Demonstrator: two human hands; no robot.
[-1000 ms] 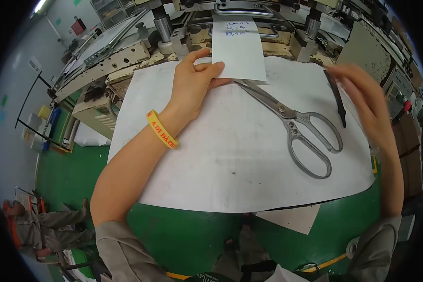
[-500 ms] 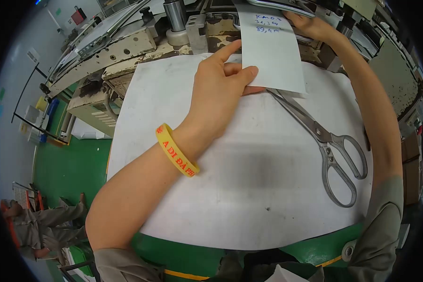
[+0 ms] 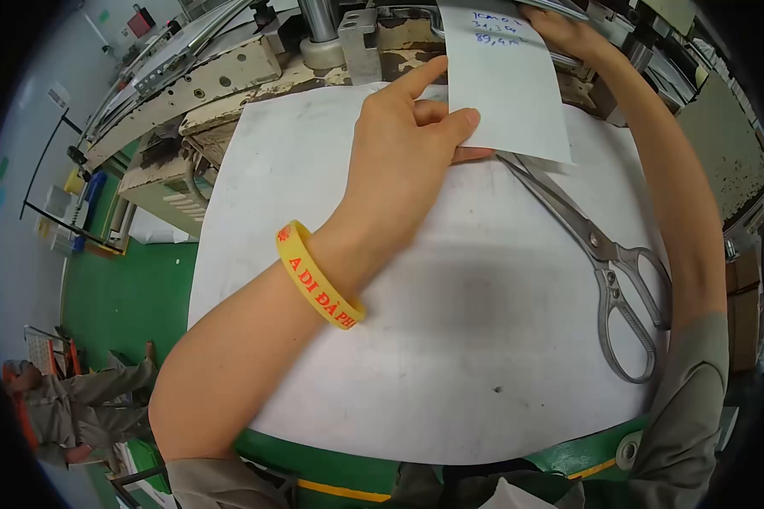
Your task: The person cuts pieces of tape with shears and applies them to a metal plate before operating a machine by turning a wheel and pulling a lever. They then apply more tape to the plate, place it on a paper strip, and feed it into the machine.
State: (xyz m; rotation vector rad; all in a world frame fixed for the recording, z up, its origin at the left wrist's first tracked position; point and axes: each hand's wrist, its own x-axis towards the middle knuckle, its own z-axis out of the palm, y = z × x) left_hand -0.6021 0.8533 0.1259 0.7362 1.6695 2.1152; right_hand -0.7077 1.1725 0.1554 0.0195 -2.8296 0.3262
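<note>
A white paper strip [image 3: 509, 93] with blue handwriting hangs toward me from the machine's front. My left hand [image 3: 403, 153] pinches its lower left edge, thumb on top and a finger underneath, index finger stretched along the side. At the strip's upper right, my right hand [image 3: 564, 34] reaches in beside a metal bar [image 3: 560, 7]; its fingers are largely hidden behind the strip and bar. Metal scissors [image 3: 598, 242] lie on the white-covered table [image 3: 356, 382], blades slightly apart and tips close to the strip's lower end.
A worn machine frame [image 3: 229, 81] with a metal post [image 3: 318, 25] and a metal block [image 3: 359, 47] borders the table's far side. Another person [image 3: 76, 399] is at the lower left, over the green floor [image 3: 119, 297]. A grey machine panel [image 3: 713, 136] stands at right.
The view has shifted slightly, so table, scissors and strip sit a little differently in the frame. Both hands keep nearly the same pose at the strip.
</note>
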